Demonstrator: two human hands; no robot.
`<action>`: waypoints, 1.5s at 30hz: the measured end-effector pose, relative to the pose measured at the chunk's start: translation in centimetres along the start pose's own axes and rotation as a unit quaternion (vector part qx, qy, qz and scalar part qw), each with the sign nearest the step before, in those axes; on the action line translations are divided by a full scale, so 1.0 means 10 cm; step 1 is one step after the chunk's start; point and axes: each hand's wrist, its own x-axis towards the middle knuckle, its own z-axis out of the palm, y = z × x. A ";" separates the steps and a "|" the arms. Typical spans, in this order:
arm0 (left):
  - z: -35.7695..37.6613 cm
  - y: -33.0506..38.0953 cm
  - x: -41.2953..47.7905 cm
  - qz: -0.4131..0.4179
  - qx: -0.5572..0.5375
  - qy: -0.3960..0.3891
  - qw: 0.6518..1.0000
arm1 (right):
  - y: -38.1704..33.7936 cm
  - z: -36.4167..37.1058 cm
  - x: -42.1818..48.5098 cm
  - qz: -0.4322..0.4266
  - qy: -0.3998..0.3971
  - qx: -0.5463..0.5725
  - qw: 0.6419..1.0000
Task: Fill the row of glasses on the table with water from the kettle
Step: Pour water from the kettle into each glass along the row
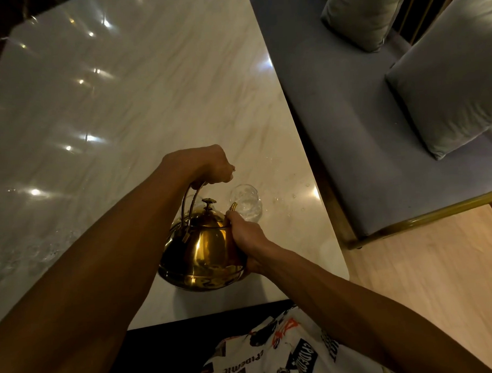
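Glossy pale marble covers the table [127,87], its polish throwing back scattered ceiling lights. Near the table's near right corner, a gold kettle [202,250] is held tipped to the right, its spout [233,207] at the rim of a clear glass [247,203] that stands on the marble with water showing inside. The left hand [207,167] is closed around the top of the kettle's arched handle [190,201], lifting from above. The right hand [245,235] is wrapped against the kettle's right side, thumb up by the base of the spout, fingers under the body. A small knob [209,201] tops the lid. Water droplets [291,197] dot the marble just right of the glass, and a wet patch [30,252] spreads along the table's left edge. Beyond the table on the right sits a grey sofa [358,142] on a gold frame, with two cushions [448,73] at its far end. Light wood floor [429,277] fills the near right.
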 end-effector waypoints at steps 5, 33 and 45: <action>0.00 -0.03 0.02 -0.009 -0.007 -0.005 1.000 | -0.02 -0.01 -0.03 0.008 -0.012 -0.003 1.000; 0.41 -0.68 -0.36 0.077 -0.094 0.093 0.988 | 0.41 0.13 0.17 -0.159 0.027 -0.091 0.983; 0.88 -1.53 -0.96 0.102 -0.204 0.221 0.948 | 0.96 0.67 0.35 -0.274 0.074 -0.210 0.936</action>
